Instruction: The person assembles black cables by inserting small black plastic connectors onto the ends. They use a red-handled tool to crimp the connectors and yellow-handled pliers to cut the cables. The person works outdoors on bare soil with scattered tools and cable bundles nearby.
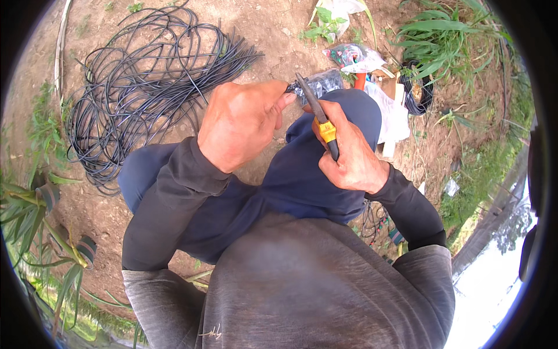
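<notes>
Above my knees, my left hand [241,125] is closed, thumb and fingers pinching a small black piece [292,87] whose exact kind I cannot make out. My right hand [351,148] is wrapped round a hand tool [327,131] with a yellow-and-black grip and a long, dark, tapered end. The tool slants up and left, its tip close beside the black piece; whether they touch is unclear. Just beyond the tip, a clear plastic bag [325,83] with dark contents lies partly hidden by my right knee.
Loose black tubing or cable [151,87] sprawls over the dirt at left. Toward the far right are a plastic bag of small colored parts [353,55], a white bag [394,116] and a black coil [417,87]. Leafy plants [439,32] grow at the edges.
</notes>
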The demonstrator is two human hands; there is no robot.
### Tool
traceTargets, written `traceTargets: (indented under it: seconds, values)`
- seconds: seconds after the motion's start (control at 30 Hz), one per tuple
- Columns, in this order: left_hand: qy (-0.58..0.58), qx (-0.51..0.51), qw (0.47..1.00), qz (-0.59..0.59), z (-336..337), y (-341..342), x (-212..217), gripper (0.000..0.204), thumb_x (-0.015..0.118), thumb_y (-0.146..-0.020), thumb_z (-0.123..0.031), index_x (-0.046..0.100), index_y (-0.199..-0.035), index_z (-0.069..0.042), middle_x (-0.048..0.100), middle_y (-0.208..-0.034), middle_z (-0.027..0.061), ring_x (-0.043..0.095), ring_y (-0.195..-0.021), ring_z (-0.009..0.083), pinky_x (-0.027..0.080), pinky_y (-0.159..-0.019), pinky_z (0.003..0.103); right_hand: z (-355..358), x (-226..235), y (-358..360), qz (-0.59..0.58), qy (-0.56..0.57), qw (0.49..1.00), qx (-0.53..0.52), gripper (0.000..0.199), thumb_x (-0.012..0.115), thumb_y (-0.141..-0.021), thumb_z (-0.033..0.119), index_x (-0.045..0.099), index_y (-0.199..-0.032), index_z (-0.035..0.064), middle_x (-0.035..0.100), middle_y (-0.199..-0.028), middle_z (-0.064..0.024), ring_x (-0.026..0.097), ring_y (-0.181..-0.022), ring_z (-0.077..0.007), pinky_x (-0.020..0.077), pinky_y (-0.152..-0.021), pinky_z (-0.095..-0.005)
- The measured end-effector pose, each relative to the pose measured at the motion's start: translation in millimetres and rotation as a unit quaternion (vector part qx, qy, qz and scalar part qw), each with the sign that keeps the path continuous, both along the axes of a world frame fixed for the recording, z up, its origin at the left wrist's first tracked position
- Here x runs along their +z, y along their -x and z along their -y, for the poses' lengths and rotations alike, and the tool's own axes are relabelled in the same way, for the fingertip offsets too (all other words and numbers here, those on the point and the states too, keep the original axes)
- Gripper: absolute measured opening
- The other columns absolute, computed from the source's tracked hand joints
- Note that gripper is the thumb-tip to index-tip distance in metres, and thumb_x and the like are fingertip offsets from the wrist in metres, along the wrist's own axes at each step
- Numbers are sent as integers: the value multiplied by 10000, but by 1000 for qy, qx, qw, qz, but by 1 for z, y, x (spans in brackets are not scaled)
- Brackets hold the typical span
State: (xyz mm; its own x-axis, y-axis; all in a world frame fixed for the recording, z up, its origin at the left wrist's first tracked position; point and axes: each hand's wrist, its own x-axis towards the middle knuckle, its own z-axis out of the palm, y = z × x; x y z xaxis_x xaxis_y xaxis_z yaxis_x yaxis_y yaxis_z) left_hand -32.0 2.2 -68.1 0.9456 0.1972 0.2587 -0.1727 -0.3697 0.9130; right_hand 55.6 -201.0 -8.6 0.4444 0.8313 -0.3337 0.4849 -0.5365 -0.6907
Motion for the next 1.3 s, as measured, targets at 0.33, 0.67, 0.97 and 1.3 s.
traceTargets:
  seconds: [0.33, 0.67, 0.97, 1.3]
  values:
    - [-243, 92, 959, 115, -2, -12, -11, 204, 707, -825, -39, 631, -1009, 8, 643, -739, 138, 635, -601, 310, 494, -499, 364, -9, -4, -2, -36, 8, 999, -32, 741, 569, -693, -45, 309, -1387, -62, 561, -1087, -242, 576, -1017, -423, 463, -900, -416]
    - [-210, 116, 964, 118, -8, -19, -13, 205, 698, -848, -124, 634, -1030, -55, 623, -782, 102, 634, -597, 285, 499, -489, 357, -14, -5, -1, -50, -52, 992, -99, 655, 552, -749, -49, 376, -1377, 13, 588, -1090, -191, 597, -1029, -330, 454, -924, -378]
    - [-187, 107, 973, 85, 0, -18, -8, 138, 695, -844, -24, 653, -975, -11, 662, -777, 139, 659, -649, 313, 511, -524, 351, -13, -4, 2, -91, -40, 991, -89, 671, 546, -740, -53, 352, -1382, -10, 581, -1125, -209, 595, -1062, -362, 459, -927, -392]
    - [13, 1, 1000, -1, -9, -15, -17, 142, 603, -965, -115, 641, -919, 14, 569, -572, 65, 558, -439, 123, 463, -457, 259, -8, -3, -5, -49, 11, 999, -9, 733, 574, -697, -34, 293, -1374, -52, 565, -1061, -248, 583, -993, -433, 477, -865, -432]
